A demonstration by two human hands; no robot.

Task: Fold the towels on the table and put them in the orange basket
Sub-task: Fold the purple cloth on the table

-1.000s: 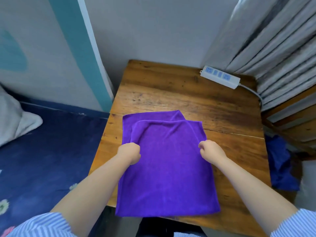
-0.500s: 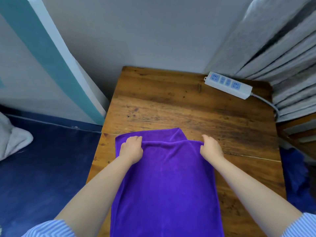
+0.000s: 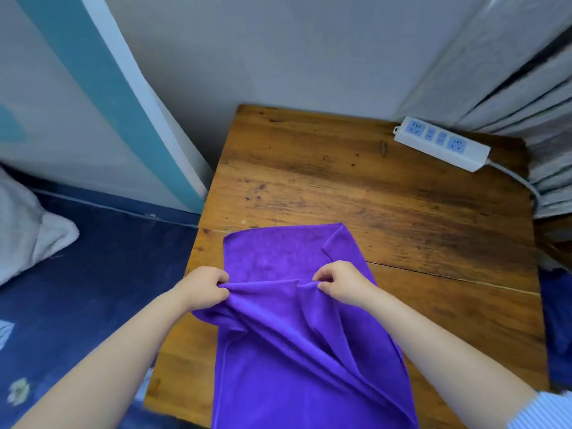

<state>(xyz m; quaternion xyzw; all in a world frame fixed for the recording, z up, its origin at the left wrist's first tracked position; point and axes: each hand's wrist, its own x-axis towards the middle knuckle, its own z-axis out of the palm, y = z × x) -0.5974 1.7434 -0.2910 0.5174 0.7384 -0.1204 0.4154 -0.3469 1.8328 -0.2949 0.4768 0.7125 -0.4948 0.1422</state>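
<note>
Fingers (image 3: pixel 322 277) now pinch the towel's (image 3: pixel 278 351) upper layer — lifted, bunched inward.

A worn wooden table (image 3: pixel 356 187) with dark grain and a long crack across its right side stands in the corner. A purple towel (image 3: pixel 297 351) lies on its near half (bunched up in the middle, its near end running past the table edge). A white power strip (image 3: pixel 442 143) rests at the far right corner.
</note>
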